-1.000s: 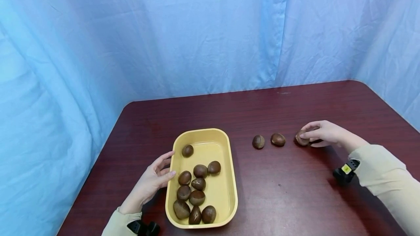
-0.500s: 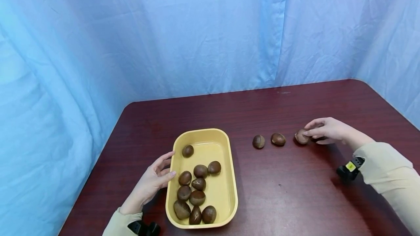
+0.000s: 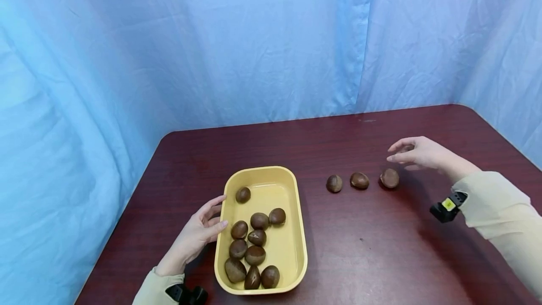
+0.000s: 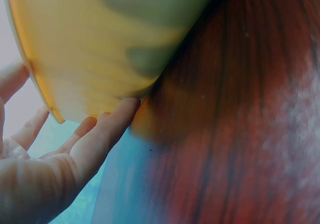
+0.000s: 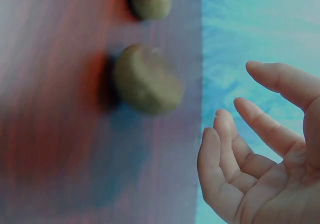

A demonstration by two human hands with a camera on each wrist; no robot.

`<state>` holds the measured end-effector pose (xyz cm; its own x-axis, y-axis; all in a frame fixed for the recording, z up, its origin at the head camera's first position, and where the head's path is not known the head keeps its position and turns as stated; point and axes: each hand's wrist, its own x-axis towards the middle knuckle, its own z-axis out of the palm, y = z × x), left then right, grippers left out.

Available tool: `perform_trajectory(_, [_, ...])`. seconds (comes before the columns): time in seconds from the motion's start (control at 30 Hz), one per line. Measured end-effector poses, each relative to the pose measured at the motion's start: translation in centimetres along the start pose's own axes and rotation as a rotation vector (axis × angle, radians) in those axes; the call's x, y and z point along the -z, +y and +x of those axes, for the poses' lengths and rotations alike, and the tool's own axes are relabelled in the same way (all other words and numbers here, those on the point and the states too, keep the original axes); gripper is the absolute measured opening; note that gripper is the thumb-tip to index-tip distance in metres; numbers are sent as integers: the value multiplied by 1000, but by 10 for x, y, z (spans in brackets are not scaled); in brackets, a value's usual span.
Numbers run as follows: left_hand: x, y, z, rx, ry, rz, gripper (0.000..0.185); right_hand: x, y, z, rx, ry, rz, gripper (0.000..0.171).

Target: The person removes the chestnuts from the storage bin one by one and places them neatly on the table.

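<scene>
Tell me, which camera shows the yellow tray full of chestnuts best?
The head view: the whole yellow tray shows from above, chestnuts inside, the left hand touching its side. The left wrist view shows only a blurry outer wall. The right wrist view shows none of it.

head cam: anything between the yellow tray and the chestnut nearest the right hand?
Yes. In the head view two chestnuts lie on the table between the yellow tray and the rightmost chestnut.
</scene>
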<state>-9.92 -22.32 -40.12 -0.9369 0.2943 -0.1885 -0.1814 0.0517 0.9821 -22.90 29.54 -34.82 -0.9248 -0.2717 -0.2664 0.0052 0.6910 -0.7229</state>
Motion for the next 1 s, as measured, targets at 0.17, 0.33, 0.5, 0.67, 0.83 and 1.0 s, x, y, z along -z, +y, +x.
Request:
perform_trajectory(0.17, [-1, 0, 2, 3, -12, 3, 69, -6, -21, 7, 33, -2, -9, 57])
perform_trajectory(0.33, [-2, 1, 4, 2, -17, 6, 69, -17, -47, 13, 66, -2, -9, 53])
perform_trajectory(0.5, [-1, 1, 5, -4, -11, 3, 69, -30, -76, 20, 127, -18, 13, 46])
perform_trajectory(0.67, [-1, -1, 6, -4, -15, -5, 69, -47, -105, 27, 183, -30, 44, 40])
perform_trajectory(0.83, [-1, -1, 7, -10, -22, -7, 69, -69, -132, 39, 248, -38, 44, 34])
perform_trajectory(1.0, [-1, 0, 7, -7, -25, -6, 69, -94, -161, 44, 312, -69, 27, 30])
